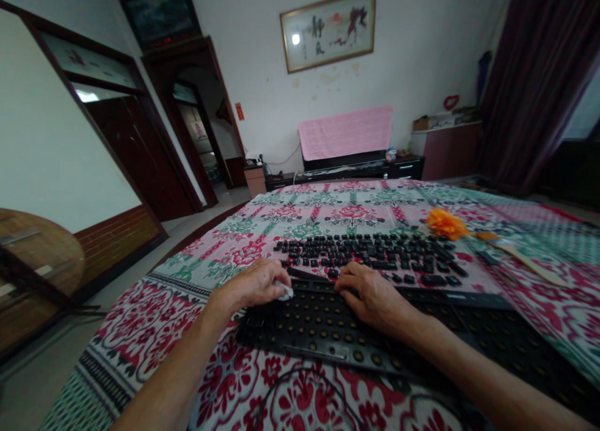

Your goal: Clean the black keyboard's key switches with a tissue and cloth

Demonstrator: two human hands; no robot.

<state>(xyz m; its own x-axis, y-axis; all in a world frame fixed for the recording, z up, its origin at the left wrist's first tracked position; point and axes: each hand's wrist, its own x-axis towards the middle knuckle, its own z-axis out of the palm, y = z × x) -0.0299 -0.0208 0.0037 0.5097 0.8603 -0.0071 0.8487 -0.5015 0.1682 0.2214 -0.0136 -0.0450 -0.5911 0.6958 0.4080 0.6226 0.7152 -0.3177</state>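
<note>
A black keyboard (pixel 323 340) with its keycaps off lies on the patterned tablecloth, its rows of round key posts bare. At its upper left part, my left hand (pixel 263 282) is closed on a small white wad (pixel 285 291), tissue or cloth, against the keyboard. My right hand (pixel 372 293) rests over the keyboard's middle, fingers bent and together at its far edge, holding it. Just beyond the keyboard, many loose black keycaps (pixel 337 250) are spread in rough rows. The right fingertips are partly hidden.
An orange flower-like puff (pixel 445 223) and a brush with a pale handle (pixel 529 262) lie right of the keycaps. A black cable (pixel 304 371) curves in front of the keyboard. Flowered cloth (pixel 154 318) covers the table. A round wooden tabletop (pixel 37 268) stands at left.
</note>
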